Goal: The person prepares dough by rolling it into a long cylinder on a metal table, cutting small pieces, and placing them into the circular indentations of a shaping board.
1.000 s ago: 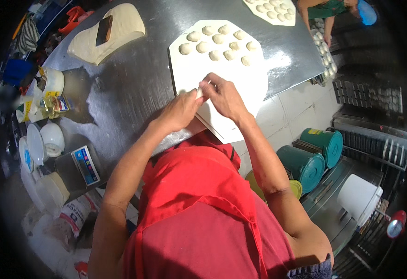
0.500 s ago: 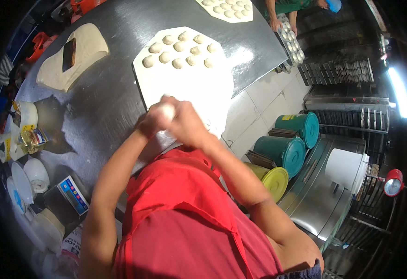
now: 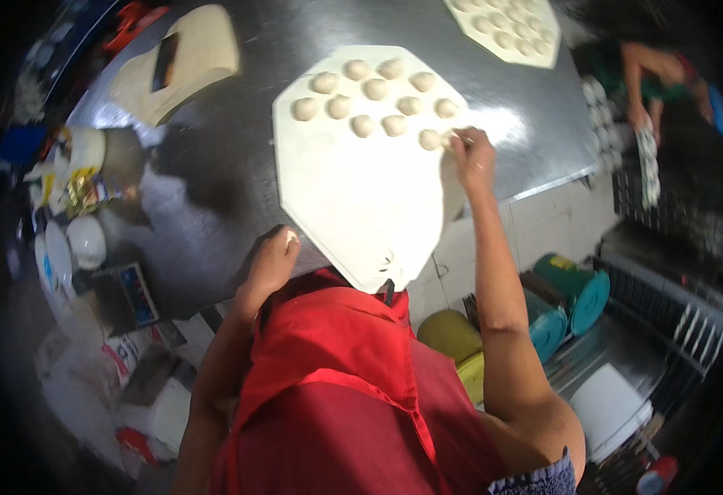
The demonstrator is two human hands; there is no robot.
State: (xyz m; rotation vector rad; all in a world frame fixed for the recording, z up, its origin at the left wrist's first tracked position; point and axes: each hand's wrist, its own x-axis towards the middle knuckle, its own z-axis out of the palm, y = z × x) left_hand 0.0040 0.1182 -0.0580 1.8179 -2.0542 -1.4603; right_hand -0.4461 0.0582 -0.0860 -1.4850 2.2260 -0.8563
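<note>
Now your right hand [image 3: 476, 157] is hanging by a ball [image 3: 429, 139] on the board [image 3: 349, 194]; I can't tell if it or your left hand [image 3: 273, 257] is pinching. Balls are sitting apart, likely against sticking.

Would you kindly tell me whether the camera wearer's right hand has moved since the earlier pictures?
Yes: judged against the white board, the right hand has moved forward and rightward, from the board's nearer half to its right edge, beside a dough ball.

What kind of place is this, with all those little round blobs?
Probably a bakery kitchen: pale dough balls sit on a white board, and a big dough slab lies on the metal table.
</note>
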